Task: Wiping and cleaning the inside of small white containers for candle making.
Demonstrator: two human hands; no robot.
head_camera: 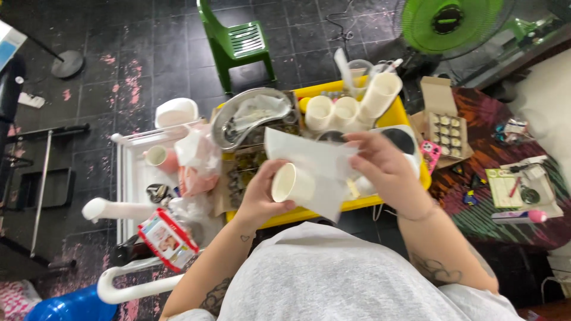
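White paper cup [292,183] lies on its side in your left hand [260,196], fingers wrapped around it, mouth facing left. Your right hand [386,169] pinches the paper sheet [315,172] just beside it, above the yellow tray [357,205].

Dark tiled floor [148,53] showing pink scuffs; green plastic chair [238,44] standing behind, green fan [449,21] sitting top right, patterned rug [505,154] lying right, daylight coming in.
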